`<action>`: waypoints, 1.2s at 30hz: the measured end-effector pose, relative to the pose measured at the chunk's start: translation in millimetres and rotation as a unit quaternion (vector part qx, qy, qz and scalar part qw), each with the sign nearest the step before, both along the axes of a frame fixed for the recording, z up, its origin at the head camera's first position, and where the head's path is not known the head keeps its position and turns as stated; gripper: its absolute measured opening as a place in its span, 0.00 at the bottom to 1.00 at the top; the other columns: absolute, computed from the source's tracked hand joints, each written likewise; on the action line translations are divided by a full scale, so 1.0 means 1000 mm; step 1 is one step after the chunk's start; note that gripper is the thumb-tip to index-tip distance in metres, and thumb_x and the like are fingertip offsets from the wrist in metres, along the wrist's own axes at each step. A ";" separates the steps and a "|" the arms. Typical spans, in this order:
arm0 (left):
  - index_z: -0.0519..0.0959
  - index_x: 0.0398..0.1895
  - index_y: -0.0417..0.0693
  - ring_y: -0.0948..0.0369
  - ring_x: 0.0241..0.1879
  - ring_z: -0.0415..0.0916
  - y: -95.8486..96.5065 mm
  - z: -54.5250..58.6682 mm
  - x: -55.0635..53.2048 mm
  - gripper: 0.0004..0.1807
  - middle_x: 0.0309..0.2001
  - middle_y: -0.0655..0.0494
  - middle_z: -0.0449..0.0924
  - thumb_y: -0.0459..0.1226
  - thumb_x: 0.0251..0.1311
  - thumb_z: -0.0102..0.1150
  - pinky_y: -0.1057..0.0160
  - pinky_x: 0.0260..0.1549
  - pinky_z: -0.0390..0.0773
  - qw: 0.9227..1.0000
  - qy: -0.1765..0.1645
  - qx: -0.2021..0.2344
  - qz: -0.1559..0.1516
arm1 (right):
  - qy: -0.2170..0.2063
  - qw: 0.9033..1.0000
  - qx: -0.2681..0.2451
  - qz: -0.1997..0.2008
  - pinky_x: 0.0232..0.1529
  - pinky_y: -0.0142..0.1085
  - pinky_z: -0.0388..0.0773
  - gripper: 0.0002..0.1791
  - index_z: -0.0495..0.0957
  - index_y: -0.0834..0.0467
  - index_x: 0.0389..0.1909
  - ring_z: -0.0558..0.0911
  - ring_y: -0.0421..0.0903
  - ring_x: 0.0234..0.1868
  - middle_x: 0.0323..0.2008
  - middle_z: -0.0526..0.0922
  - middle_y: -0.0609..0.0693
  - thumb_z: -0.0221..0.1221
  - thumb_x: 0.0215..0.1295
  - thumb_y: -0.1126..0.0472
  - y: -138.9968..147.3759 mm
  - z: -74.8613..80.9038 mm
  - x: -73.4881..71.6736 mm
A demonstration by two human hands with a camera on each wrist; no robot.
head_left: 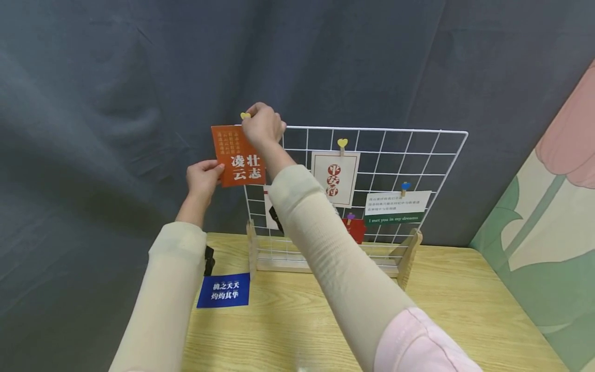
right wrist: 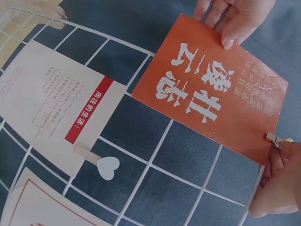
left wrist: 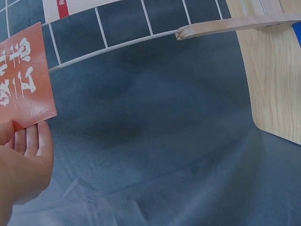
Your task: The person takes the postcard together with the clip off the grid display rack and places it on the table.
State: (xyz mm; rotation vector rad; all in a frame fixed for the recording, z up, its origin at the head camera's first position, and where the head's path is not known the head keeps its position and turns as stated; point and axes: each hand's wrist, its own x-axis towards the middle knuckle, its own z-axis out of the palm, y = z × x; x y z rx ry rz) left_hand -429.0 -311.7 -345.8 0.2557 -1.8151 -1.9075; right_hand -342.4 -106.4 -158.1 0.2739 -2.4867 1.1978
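My left hand (head_left: 203, 178) pinches the left edge of an orange card (head_left: 229, 147) with white and gold Chinese characters. The card stands at the top left corner of a white wire grid (head_left: 372, 127). At the card's top edge my right hand (head_left: 264, 124) holds a small wooden clothespin (right wrist: 274, 140) with a yellow heart (head_left: 245, 115). In the right wrist view the clothespin's tip overlaps the card's edge. How firmly it bites the card and wire cannot be told.
Clipped on the grid are a white card (head_left: 334, 178), a white-and-green card (head_left: 395, 206) and a red card (head_left: 355, 230). Another white card (right wrist: 56, 103) hangs below the orange one. A blue card (head_left: 224, 290) lies on the wooden table (head_left: 297, 320), left of the grid's wooden foot (head_left: 252, 248).
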 end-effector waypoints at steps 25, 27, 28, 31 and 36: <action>0.79 0.40 0.40 0.52 0.32 0.77 -0.006 0.002 0.003 0.14 0.37 0.44 0.77 0.31 0.46 0.62 0.56 0.29 0.77 0.999 -0.029 0.013 -0.031 | -0.019 0.999 -0.043 -0.002 0.46 0.31 0.57 0.04 0.74 0.51 0.32 0.68 0.41 0.35 0.30 0.75 0.42 0.52 0.58 0.58 0.002 0.001 0.001; 0.79 0.40 0.41 0.53 0.33 0.76 0.004 0.013 0.019 0.14 0.38 0.45 0.77 0.31 0.46 0.61 0.57 0.32 0.76 0.999 -0.027 0.015 -0.035 | -0.021 0.999 -0.046 -0.001 0.46 0.31 0.57 0.03 0.73 0.51 0.32 0.68 0.41 0.36 0.30 0.75 0.42 0.52 0.58 0.58 0.002 0.001 0.001; 0.80 0.40 0.43 0.55 0.32 0.77 0.011 0.016 0.026 0.15 0.37 0.48 0.78 0.34 0.45 0.63 0.58 0.31 0.77 0.999 -0.015 0.007 -0.028 | -0.022 0.998 -0.050 0.000 0.46 0.31 0.58 0.03 0.73 0.51 0.32 0.68 0.41 0.36 0.30 0.75 0.42 0.52 0.58 0.58 0.002 0.001 0.001; 0.79 0.40 0.42 0.59 0.29 0.76 0.045 0.048 0.071 0.16 0.36 0.48 0.78 0.35 0.45 0.63 0.60 0.31 0.77 1.000 -0.012 -0.012 0.004 | -0.026 0.998 -0.059 0.001 0.46 0.32 0.58 0.03 0.73 0.51 0.33 0.68 0.41 0.37 0.30 0.74 0.43 0.52 0.58 0.58 0.002 0.002 0.001; 0.76 0.44 0.35 0.56 0.32 0.76 0.071 0.073 0.099 0.16 0.39 0.42 0.76 0.32 0.50 0.58 0.58 0.35 0.75 0.998 -0.049 -0.028 0.038 | -0.026 0.998 -0.056 -0.003 0.46 0.31 0.58 0.04 0.73 0.51 0.34 0.68 0.41 0.37 0.31 0.74 0.43 0.52 0.58 0.58 0.003 0.002 0.001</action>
